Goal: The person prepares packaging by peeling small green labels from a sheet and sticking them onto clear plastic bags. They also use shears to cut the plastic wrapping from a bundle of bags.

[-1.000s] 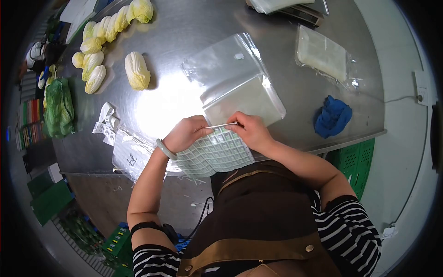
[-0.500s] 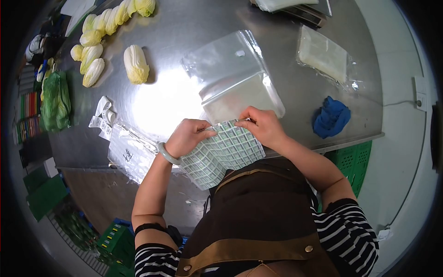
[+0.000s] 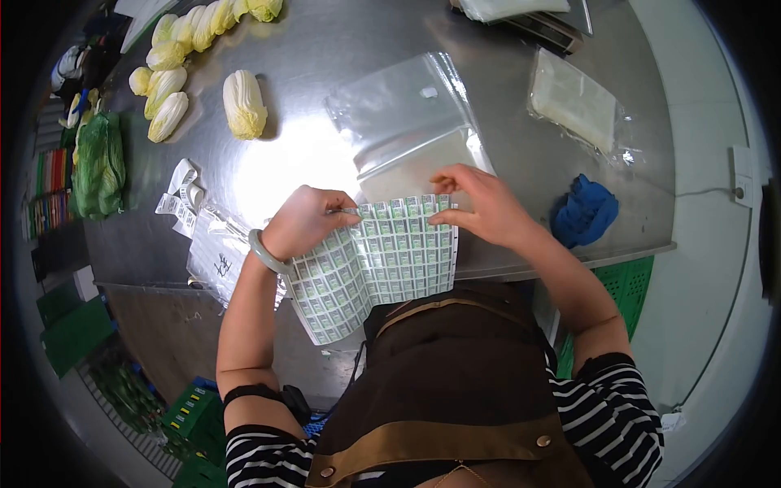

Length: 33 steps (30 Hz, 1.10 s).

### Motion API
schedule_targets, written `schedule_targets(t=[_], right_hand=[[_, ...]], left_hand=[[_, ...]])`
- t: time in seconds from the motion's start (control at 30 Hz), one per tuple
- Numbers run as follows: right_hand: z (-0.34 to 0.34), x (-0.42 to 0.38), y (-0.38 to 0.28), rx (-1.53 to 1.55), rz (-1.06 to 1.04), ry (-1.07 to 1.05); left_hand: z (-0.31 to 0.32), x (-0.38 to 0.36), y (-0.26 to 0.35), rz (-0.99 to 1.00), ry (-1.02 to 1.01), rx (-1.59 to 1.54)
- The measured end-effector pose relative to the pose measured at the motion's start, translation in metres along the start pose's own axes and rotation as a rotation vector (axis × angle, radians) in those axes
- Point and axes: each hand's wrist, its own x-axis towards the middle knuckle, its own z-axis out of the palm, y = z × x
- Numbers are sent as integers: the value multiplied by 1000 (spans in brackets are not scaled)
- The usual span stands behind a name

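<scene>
My left hand (image 3: 307,224) pinches the upper edge of a sheet of small green-and-white labels (image 3: 407,248), which hangs with a fold down its middle. At the sheet's upper right corner, my right hand (image 3: 480,203) has its thumb over the labels and its index finger apart from it, above the edge. Any tiny piece on those fingertips is too small to make out. Clear plastic bags (image 3: 399,114) lie flat on the table just beyond the sheet. Beside my left wrist is a plastic-wrapped packet (image 3: 221,252) with dark handwriting.
On the metal table (image 3: 325,41) are a single napa cabbage (image 3: 244,106), a row of cabbages (image 3: 187,37), a printed label strip (image 3: 183,195), a blue cloth (image 3: 584,211), a wrapped white pack (image 3: 573,99) and a scale (image 3: 545,28). Green crates (image 3: 622,285) stand below at right.
The label sheet has been spread flatter and shifted left with my left hand. My right thumb and index finger have come apart at its upper edge.
</scene>
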Motion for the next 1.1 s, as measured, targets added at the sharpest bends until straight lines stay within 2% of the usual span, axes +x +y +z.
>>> schedule_targets(t=[0.07, 0.17, 0.27, 0.37, 0.47, 0.57, 0.67, 0.77, 0.83, 0.87, 0.93, 0.97, 1.03, 1.1], right_hand=[[-6, 14, -15, -169, -107, -105], [-4, 31, -30, -351, -34, -453], [-4, 38, -28, -324, -164, -501], [-2, 37, -29, -298, -133, -498], [5, 31, -27, -429, -161, -496], [15, 20, -27, -651, -527, -292], [18, 19, -22, -205, -504, -3], [11, 12, -15, 226, 177, 201], [-6, 5, 21, 451, 507, -24], [-9, -3, 45, 352, 578, -53], [-6, -19, 98, 153, 716, -116], [-2, -21, 122, 121, 670, -76], [9, -28, 153, 66, 586, -2], [16, -20, 152, -115, 632, -52]], left_hand=[[-6, 2, 6, 63, -30, 84], [-13, 3, 23, 156, -76, 163], [-18, 3, 35, 182, -111, 182], [-21, 5, 34, 216, -124, 178], [-25, 8, 37, 165, -170, 201], [-28, 19, 26, 91, -241, 122], [-37, 37, -10, 12, -313, 218], [-29, 51, -75, -6, -448, 481], [-21, 46, -72, 60, -437, 635], [-16, 42, -39, -29, -509, 803], [3, 32, -68, 152, -252, 813], [13, 33, -83, 237, -123, 808], [48, 46, -84, 271, 29, 420], [95, 52, -71, 315, 131, 100]])
